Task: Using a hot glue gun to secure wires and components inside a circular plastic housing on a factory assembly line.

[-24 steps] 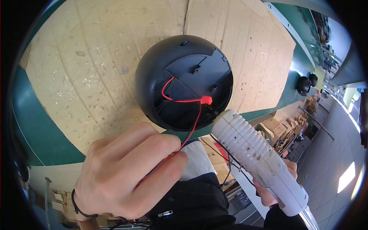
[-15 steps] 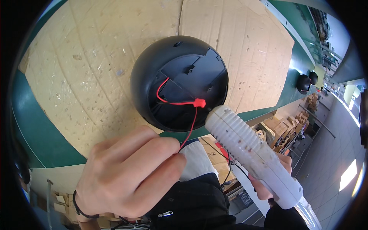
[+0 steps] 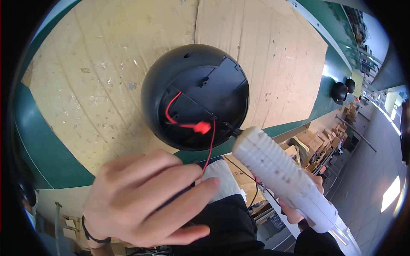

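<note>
A round black plastic housing (image 3: 156, 85) lies open on the cardboard, ribs showing inside. A short red wire (image 3: 169, 107) ends in a blurred red connector (image 3: 202, 127) within it. From inside the housing a thin red wire (image 3: 212, 143) runs down to my left hand (image 3: 147, 198), whose index finger and thumb pinch it; the other fingers are partly spread. My right hand (image 3: 294, 207), mostly hidden, is closed round a white hot glue gun (image 3: 284, 177). The gun's dark nozzle points into the housing near its lower right rim; whether it touches is unclear.
A cardboard sheet (image 3: 282, 77) covers much of the green table (image 3: 55, 145). Black cables (image 3: 239, 167) hang below the near edge. Boxes (image 3: 314, 147) fill shelving at the right, and black round parts (image 3: 340, 91) stand farther along the table.
The red connector has swung left and down, away from the thin red wire. The housing has shifted slightly left and down in view. The glue gun has turned, showing its nozzle; my left fingers have spread somewhat.
</note>
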`<state>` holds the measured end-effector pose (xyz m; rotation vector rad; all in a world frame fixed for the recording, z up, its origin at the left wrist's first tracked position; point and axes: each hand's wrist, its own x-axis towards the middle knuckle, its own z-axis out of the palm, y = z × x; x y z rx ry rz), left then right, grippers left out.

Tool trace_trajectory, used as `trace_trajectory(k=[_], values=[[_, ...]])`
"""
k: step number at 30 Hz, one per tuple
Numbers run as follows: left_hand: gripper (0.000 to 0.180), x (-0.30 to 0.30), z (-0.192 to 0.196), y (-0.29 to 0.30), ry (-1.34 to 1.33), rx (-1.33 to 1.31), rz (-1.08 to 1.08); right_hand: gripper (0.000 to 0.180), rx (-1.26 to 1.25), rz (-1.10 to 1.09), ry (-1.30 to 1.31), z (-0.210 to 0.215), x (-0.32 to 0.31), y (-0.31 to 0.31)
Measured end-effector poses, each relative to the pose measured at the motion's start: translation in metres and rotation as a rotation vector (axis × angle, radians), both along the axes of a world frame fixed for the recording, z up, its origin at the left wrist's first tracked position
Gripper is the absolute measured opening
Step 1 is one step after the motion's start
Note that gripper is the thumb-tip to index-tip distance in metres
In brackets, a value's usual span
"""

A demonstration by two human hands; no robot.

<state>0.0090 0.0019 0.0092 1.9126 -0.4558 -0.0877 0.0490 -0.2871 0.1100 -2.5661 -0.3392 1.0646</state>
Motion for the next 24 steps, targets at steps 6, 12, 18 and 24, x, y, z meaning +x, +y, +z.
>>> trace_trajectory(k=[6,12,18,24], values=[[0.038,0.018,-0.005,0.013,0.012,0.175,0.380,0.031,0.143,0.134,-0.124,-0.017,-0.013,-0.025],[0.024,0.037,-0.011,0.010,-0.047,0.244,0.313,0.035,0.098,-0.021,-0.091,-0.018,-0.015,-0.027],[0.014,0.043,-0.012,0.028,0.167,0.149,0.400,0.029,0.210,0.146,-0.152,-0.021,0.011,0.002],[0.015,0.073,-0.023,0.028,-0.014,0.174,0.189,0.025,0.435,0.105,-0.112,-0.029,0.026,0.021]])
